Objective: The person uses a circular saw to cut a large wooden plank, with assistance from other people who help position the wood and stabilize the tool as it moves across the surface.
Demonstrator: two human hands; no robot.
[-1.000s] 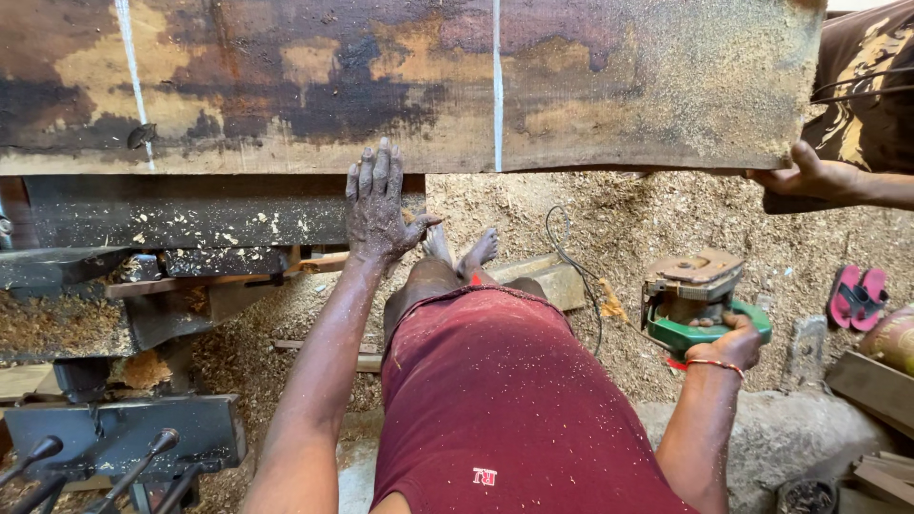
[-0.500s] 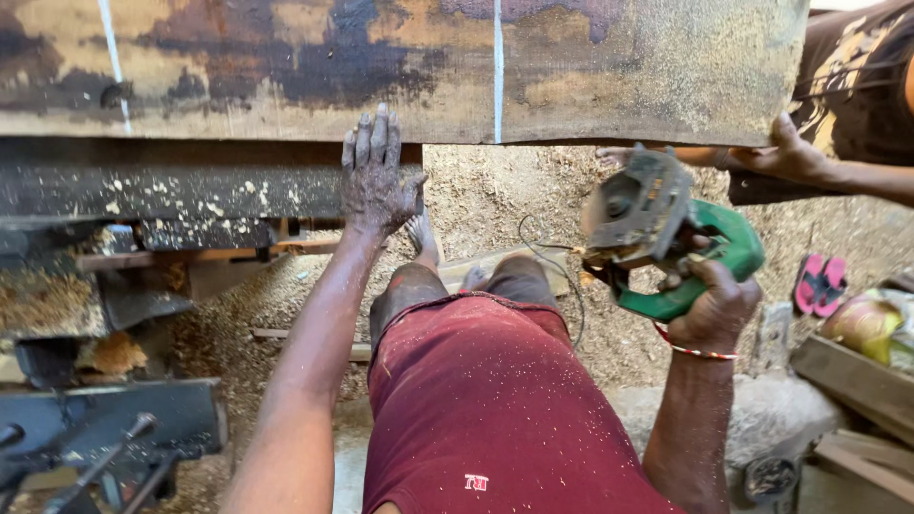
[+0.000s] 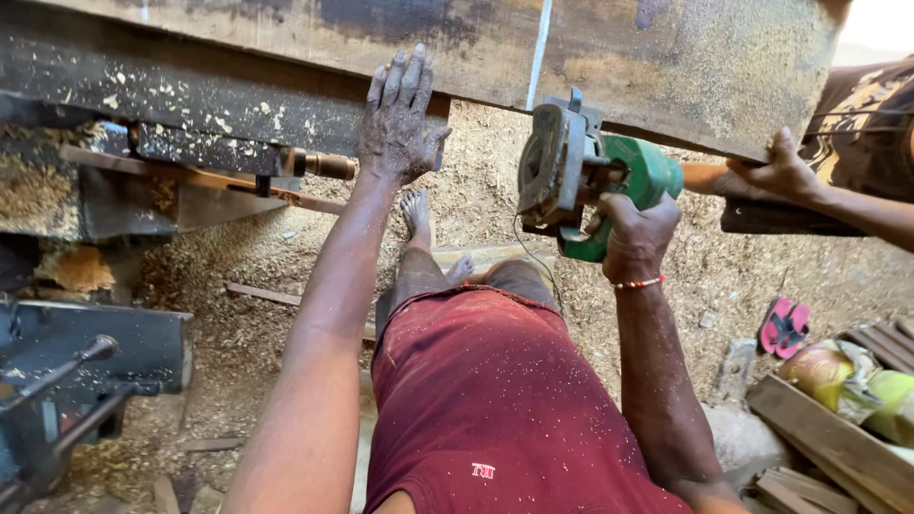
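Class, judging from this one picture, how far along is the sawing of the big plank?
Done: a pale line is marked across the plank. In hand: the right hand lifts the green circular saw toward it; the left hand braces the edge; another person's hand steadies the end. Left: the cut itself; none shows yet.

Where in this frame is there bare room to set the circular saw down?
Free: sawdust-covered ground between the machine and the person's legs, and between the right hand and pink sandals. Crowded: bottom right, around the wooden crate; the plank is occupied by the left hand and the co-worker's hand.
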